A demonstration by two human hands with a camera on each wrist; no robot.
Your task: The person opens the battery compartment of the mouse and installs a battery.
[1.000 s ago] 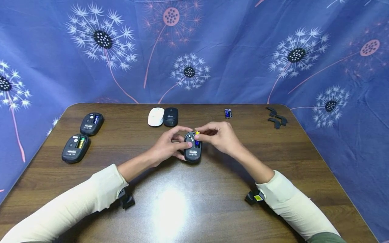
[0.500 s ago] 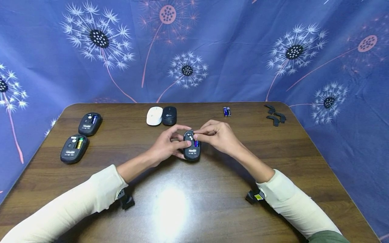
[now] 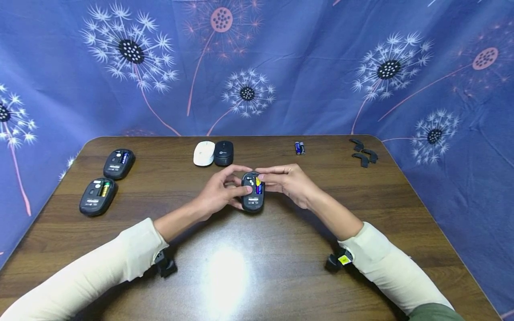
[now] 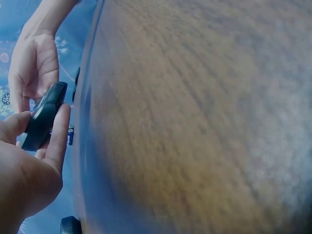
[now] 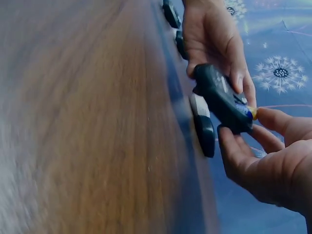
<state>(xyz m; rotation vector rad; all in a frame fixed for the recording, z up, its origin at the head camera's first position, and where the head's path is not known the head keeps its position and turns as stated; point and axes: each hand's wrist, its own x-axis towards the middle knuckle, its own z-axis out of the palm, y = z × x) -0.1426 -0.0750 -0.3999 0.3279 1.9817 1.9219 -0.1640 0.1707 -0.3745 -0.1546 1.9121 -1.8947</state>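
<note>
My left hand [image 3: 218, 191] grips a black computer mouse [image 3: 253, 203] by its left side, thumb over the underside, which faces up. Its battery compartment is uncovered, and a blue battery [image 3: 259, 189] with a yellow end sits in it. The thumb of my right hand [image 3: 292, 183] presses on that yellow end, while its fingers lie against the mouse's far end and right side. In the right wrist view, the mouse [image 5: 219, 95] is held between both hands, clear of the table. The left wrist view shows the mouse [image 4: 45, 117] edge-on between thumb and fingers.
Two upturned black mice [image 3: 98, 196] with batteries in them lie at the left. A white mouse [image 3: 204, 154] and a black mouse [image 3: 223, 153] stand at the back. Two batteries [image 3: 299, 148] and several black battery covers [image 3: 360, 159] lie at the back right of the table [image 3: 305, 276].
The battery has gone from sticking up at its yellow end to lying lower in the compartment. My right fingers have shifted from the battery to the mouse's far side, the thumb staying on the battery.
</note>
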